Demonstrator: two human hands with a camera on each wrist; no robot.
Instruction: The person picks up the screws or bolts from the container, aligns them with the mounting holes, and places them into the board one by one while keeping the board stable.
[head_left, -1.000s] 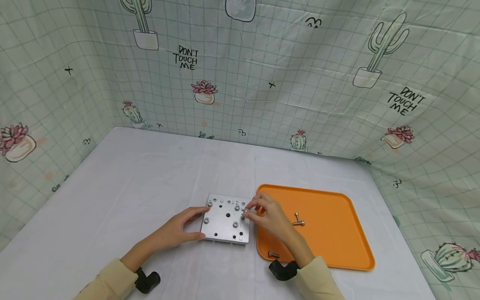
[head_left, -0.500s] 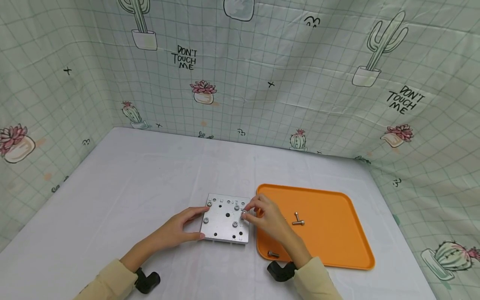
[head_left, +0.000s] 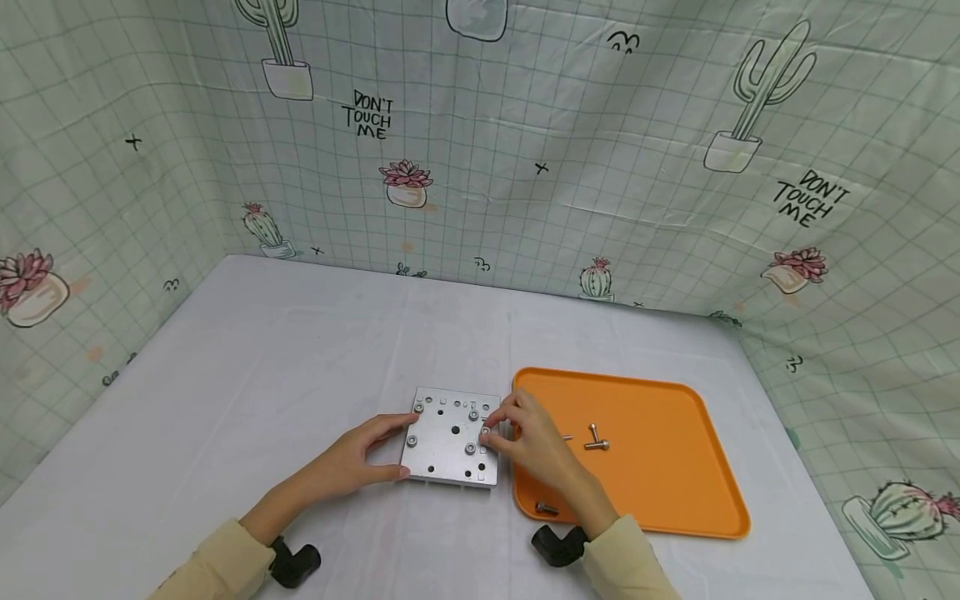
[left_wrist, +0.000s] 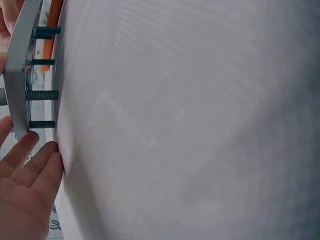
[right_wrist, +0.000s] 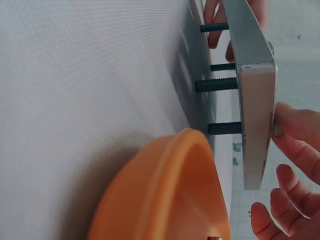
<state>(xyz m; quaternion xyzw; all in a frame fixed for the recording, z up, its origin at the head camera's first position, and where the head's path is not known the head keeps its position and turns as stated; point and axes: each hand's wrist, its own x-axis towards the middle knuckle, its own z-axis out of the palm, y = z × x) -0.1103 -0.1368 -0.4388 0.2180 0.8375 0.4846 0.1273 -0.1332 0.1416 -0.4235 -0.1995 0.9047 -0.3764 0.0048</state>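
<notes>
A silver metal plate (head_left: 442, 457) with several holes stands raised above the white table, with threaded shanks (right_wrist: 217, 85) sticking out underneath in the right wrist view. Several socket head screws (head_left: 470, 448) sit in its top. My left hand (head_left: 360, 454) steadies the plate's left edge, thumb at the near corner and index finger farther along, fingers fairly straight. At the right edge, my right hand (head_left: 525, 429) pinches the head of a socket head screw (head_left: 485, 432) between thumb and index finger. Its head is low against the plate's face in the right wrist view.
An orange tray (head_left: 660, 458) lies to the right, its left rim close to the plate. Loose screws (head_left: 597, 445) lie in it, one (head_left: 546, 507) near its front left corner. A patterned cloth (head_left: 480, 167) hangs behind the table.
My right hand has brought the screw down and slightly toward me, from above the plate's right side to low against its surface. The left hand has stayed in place.
</notes>
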